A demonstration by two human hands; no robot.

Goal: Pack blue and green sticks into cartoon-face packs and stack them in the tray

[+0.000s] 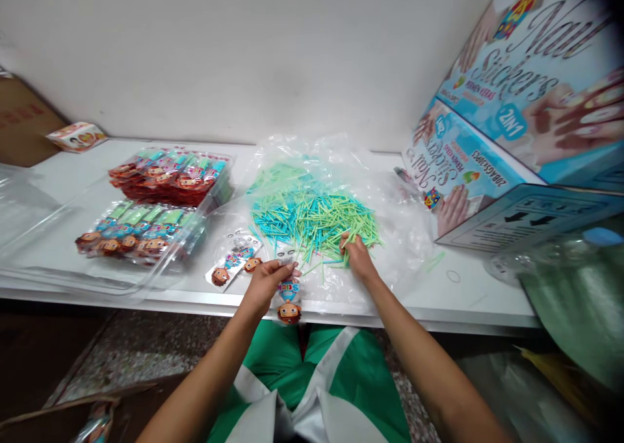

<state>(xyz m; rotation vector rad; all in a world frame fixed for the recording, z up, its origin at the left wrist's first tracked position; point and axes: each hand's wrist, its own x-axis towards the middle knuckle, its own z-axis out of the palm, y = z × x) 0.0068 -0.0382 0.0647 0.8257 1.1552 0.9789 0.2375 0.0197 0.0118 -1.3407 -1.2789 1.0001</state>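
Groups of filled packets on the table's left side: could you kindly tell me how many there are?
2: the back group toward the wall, and the front group before it. Some packets may be hidden.

This place is looking like a small packing workshop. Across a plain white table [487, 297], a heap of loose green and blue sticks [322, 219] is lying on clear plastic sheeting [404, 235], while printed pouches [168, 182] of matching design are lying in two rows inside clear plastic packaging [192, 232]. A large printed carton [526, 86], giving bag and piece counts, is standing at the right, and a brown cardboard box [24, 125] is standing at the far left. A bare white wall [195, 53] is rising behind, and a speckled floor [127, 345] is showing below.
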